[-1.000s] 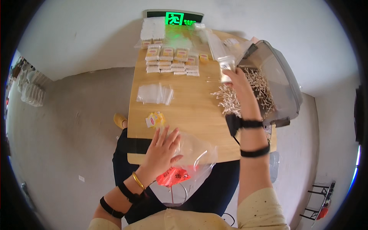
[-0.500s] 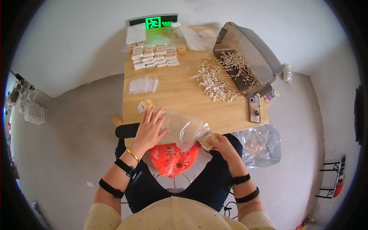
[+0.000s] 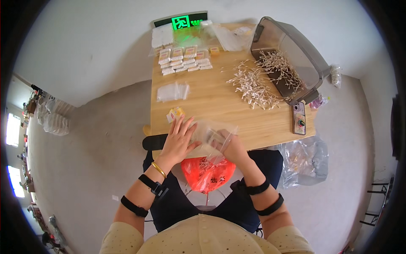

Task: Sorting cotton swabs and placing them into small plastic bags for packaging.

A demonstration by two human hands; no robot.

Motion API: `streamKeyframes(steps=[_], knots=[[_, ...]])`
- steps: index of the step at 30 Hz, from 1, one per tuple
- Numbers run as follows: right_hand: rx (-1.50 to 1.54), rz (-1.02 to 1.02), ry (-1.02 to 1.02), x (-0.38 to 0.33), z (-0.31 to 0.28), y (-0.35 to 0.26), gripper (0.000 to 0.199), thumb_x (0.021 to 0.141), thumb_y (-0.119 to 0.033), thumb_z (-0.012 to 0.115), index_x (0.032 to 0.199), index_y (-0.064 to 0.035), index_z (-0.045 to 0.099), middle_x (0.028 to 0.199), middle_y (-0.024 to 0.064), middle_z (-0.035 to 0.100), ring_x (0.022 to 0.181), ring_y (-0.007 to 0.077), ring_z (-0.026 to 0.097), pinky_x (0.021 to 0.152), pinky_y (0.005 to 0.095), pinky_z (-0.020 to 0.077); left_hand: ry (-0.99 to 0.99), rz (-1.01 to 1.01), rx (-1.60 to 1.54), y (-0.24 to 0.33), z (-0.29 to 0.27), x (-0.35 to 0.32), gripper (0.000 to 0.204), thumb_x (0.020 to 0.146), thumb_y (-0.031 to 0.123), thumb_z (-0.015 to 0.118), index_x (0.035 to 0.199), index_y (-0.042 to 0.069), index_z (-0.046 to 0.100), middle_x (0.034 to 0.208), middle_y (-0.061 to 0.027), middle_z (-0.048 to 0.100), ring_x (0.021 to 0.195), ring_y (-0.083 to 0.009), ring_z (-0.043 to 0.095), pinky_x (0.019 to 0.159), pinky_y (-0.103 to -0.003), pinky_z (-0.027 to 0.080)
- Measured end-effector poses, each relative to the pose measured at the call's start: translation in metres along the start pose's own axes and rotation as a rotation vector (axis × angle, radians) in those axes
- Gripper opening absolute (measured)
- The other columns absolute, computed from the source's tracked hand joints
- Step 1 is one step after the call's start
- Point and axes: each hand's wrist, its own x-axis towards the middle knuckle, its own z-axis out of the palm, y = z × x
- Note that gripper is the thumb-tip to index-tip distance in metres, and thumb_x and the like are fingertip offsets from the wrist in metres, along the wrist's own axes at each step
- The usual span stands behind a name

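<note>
My left hand (image 3: 178, 142) lies spread on a large clear plastic bag (image 3: 203, 129) at the table's near edge, fingers apart. Its fingertips reach close to small yellow-and-white cards (image 3: 175, 114). My right hand (image 3: 234, 149) is at the bag's right end, its fingers inside the plastic. Between them is a small pack of cotton swabs, seen only dimly through the film. Farther back on the left stand stacked packs of cotton swabs (image 3: 184, 59), with small clear bags (image 3: 173, 92) lying nearer to me.
Loose cotton swabs (image 3: 253, 86) spill from a tipped grey translucent bin (image 3: 292, 55) at the right. A phone (image 3: 299, 118) lies by the right edge. Below the near edge hangs a red plastic bag (image 3: 208, 173); a clear bag (image 3: 305, 163) stands beside my right leg.
My right hand has carried the pack of cotton swabs leftward into the clear bag. The left hand stays spread on the bag. The whole view has shifted slightly.
</note>
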Motion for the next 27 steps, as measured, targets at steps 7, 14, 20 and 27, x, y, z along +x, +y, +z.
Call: streamKeyframes(steps=[7,14,20,27], knots=[[-0.194,-0.224,-0.674,0.031,0.019,0.023,0.065,0.088,-0.044,0.074,0.131,0.0025,0.060,0.117,0.0249,0.069,0.105,0.0384,0.067,0.088,0.0465,0.0525,0.004,0.031,-0.042,-0.004,-0.004,0.001,0.071,0.094,0.052,0.060,0.144,0.004,0.047,0.154,-0.0136,0.038,0.148,-0.0386,0.026,0.124,-0.054,0.019],[0.113,-0.132,-0.667,0.049,0.034,0.002,0.057,0.087,-0.042,0.072,0.132,-0.0082,0.064,0.124,0.0159,0.069,0.112,0.0334,0.065,0.100,0.0435,0.0487,0.041,0.043,-0.145,-0.015,-0.004,-0.004,0.076,0.088,0.060,0.063,0.141,0.005,0.051,0.151,-0.0118,0.043,0.146,-0.0377,0.030,0.123,-0.055,0.020],[0.159,-0.314,-0.582,0.048,0.048,-0.005,0.044,0.090,-0.034,0.069,0.127,-0.0111,0.067,0.128,0.0143,0.067,0.119,0.0314,0.062,0.100,0.0436,0.0485,0.056,0.038,-0.188,-0.019,-0.006,-0.004,0.070,0.091,0.058,0.062,0.138,0.006,0.054,0.149,-0.0118,0.045,0.146,-0.0378,0.031,0.123,-0.055,0.020],[-0.412,-0.554,-0.350,0.029,0.068,0.006,0.030,0.092,-0.023,0.063,0.118,-0.0084,0.069,0.125,0.0136,0.066,0.119,0.0328,0.059,0.095,0.0458,0.0500,0.075,-0.027,-0.057,-0.002,0.004,-0.005,0.049,0.100,0.042,0.055,0.134,0.007,0.059,0.152,-0.0120,0.044,0.148,-0.0394,0.027,0.122,-0.057,0.019]])
